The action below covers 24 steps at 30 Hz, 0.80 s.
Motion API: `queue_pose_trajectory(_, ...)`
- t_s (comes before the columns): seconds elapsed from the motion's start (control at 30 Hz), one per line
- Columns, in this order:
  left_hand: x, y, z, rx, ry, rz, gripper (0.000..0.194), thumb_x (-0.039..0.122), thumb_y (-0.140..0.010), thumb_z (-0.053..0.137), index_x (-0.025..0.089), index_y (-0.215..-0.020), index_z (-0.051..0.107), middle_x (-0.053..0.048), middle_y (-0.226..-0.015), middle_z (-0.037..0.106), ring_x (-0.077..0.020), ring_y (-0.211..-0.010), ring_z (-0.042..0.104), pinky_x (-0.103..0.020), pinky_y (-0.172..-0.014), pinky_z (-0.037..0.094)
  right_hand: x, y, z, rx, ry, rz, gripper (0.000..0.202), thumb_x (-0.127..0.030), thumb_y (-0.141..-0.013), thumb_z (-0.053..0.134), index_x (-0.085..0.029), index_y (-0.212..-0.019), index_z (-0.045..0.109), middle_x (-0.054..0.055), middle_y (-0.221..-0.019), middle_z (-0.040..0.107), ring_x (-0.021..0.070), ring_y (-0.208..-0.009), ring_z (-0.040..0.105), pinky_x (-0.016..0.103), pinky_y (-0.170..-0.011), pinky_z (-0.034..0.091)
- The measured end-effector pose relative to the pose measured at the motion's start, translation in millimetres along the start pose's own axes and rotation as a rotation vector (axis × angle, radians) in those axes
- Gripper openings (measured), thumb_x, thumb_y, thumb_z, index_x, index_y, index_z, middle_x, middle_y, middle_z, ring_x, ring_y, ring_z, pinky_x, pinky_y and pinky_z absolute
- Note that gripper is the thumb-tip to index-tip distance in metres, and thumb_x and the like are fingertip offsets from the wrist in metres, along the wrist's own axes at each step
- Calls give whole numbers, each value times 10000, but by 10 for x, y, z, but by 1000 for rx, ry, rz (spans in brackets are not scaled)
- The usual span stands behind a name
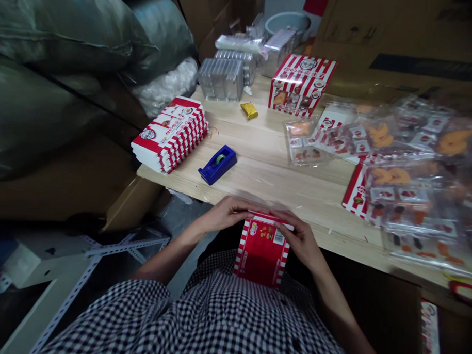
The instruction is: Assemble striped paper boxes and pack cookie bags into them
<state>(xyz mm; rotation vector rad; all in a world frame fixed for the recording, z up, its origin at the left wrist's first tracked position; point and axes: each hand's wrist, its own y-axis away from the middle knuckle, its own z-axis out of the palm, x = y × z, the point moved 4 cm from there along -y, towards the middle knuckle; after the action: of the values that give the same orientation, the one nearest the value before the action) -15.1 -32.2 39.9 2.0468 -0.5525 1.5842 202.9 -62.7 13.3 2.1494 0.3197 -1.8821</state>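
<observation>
A red-and-white striped cardboard box (262,253) rests against my body at the table's front edge, its red printed side with a barcode facing up. My left hand (235,212) grips its upper left edge, fingers curled along the top. At the upper right corner my right hand (296,233) holds the same box, thumb on the printed face. Part of the fingers behind the top edge is hidden. Beyond my left hand, a blue tape dispenser (219,166) sits on the wooden table (255,167).
At left stands a stack of flat striped boxes (170,131). Behind are clear plastic trays (222,78), a yellow packet (249,111) and an assembled striped box (301,85). Clear bags of toy food (409,193) cover the right side. Large sacks (63,36) crowd the left.
</observation>
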Motion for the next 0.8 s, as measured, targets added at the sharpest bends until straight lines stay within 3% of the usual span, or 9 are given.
queue_pose_trajectory(0.23,-97,87,48,149,41,-23,255,290,-933,605,226,-1136,745,-68,-1175,743,-211,-1121,687,-370,-1017,508,-10,30,-5,44,-28,-4,250,-385,-940,626,-335,-1159,739,47,-1235,706,259,-1183,616,446,-1051,453)
queue_pose_trajectory(0.43,-215,157,58,359,145,-60,240,301,-913,627,184,-1070,767,-84,-1155,749,-225,-1110,687,-367,-1008,513,-47,80,1,98,-231,158,312,-380,-904,674,-312,-1208,703,52,-1252,701,247,-1112,668,421,-987,526)
queue_pose_trajectory(0.57,-162,124,-10,453,182,9,243,317,-922,613,191,-1076,752,-88,-1235,715,-227,-1170,655,-375,-1041,490,-119,1,-41,182,-86,57,216,-360,-919,650,-270,-1093,742,56,-1202,713,243,-1148,645,416,-1024,497)
queue_pose_trajectory(0.63,-177,121,-225,525,148,46,316,326,-905,636,210,-1193,697,-91,-1324,664,-230,-1232,614,-387,-1074,461,-133,-43,-101,236,-11,16,201,-351,-915,654,-262,-1070,746,57,-1195,709,244,-1157,637,420,-1029,488)
queue_pose_trajectory(0.7,-255,184,-612,706,50,54,430,340,-874,670,219,-1284,627,-101,-1382,617,-235,-1266,581,-396,-1084,443,-122,-72,-180,292,12,5,204,-344,-902,670,-262,-1073,745,59,-1195,707,242,-1146,642,416,-1017,497)
queue_pose_trajectory(0.77,-377,317,-1067,959,-128,-11,418,353,-834,701,194,-1218,648,-112,-1334,633,-240,-1225,588,-388,-1049,452,-106,-77,-252,344,4,1,212,-340,-880,696,-263,-1070,748,61,-1184,716,242,-1129,656,411,-1007,509)
queue_pose_trajectory(0.8,-448,369,-1260,1013,-208,-79,385,351,-798,729,179,-1138,677,-114,-1289,649,-248,-1215,579,-377,-1023,457,-98,-68,-277,365,-3,4,218,-341,-869,708,-262,-1068,750,62,-1177,722,244,-1122,663,410,-1003,514)
